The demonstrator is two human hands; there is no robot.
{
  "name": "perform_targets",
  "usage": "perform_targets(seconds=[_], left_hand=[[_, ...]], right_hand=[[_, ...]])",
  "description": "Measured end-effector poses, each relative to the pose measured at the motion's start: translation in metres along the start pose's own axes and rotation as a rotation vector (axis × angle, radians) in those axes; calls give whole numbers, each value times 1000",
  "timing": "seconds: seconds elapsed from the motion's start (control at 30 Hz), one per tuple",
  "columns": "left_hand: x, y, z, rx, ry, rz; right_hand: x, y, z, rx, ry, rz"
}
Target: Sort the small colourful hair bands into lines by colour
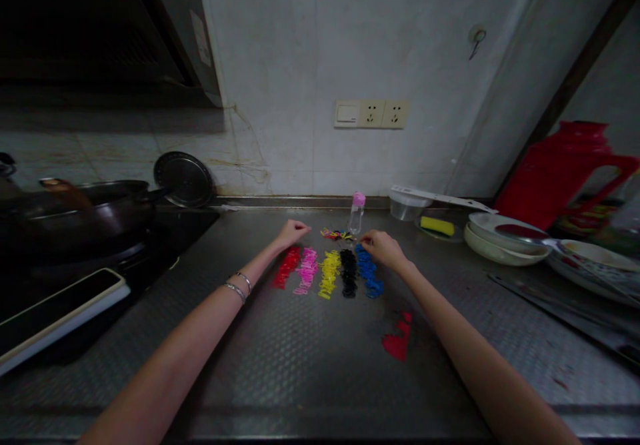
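Observation:
Small coloured rubber bands lie sorted in rows on the metal countertop: red [287, 268], pink [307, 269], yellow [329, 274], black [349, 273] and blue [369, 271]. Behind them is a small mixed pile of bands [336, 234]. My left hand [293, 233] is above the red row, left of the mixed pile, its fingertips pinched together. At the far end of the blue row, my right hand [384, 248] has its fingers closed in a pinch. Whatever either pinch holds is too small to make out. A clear bottle with a pink cap [357, 213] stands behind the pile.
A torn red patch [399, 338] lies nearer on the countertop [280, 378]. To the right are a yellow sponge [437, 226], a clear tub [407, 205], stacked bowls [500, 248] and a red thermos jug [550, 175]. A pan [95, 215] sits on the stove at left.

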State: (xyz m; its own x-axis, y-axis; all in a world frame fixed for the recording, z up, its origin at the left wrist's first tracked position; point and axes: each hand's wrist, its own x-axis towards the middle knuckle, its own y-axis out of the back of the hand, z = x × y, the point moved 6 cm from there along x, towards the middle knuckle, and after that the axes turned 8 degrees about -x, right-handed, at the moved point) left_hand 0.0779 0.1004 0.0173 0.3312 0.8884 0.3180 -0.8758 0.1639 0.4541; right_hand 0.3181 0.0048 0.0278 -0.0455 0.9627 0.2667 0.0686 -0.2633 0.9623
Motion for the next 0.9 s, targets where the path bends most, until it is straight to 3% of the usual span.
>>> perform_targets(seconds=[0.1, 0.23, 0.63, 0.9], left_hand=[[-4, 18, -23, -62, 96, 110], [-7, 24, -38, -134, 169, 173], [-8, 22, -38, -97, 117, 158], [-11, 23, -34, -125, 120, 177]], right_hand=[[6, -3, -2, -32, -21, -29], [16, -7, -5, -79, -38, -76], [33, -19, -15, -150, -62, -97], [31, -12, -12, -112, -90, -66]])
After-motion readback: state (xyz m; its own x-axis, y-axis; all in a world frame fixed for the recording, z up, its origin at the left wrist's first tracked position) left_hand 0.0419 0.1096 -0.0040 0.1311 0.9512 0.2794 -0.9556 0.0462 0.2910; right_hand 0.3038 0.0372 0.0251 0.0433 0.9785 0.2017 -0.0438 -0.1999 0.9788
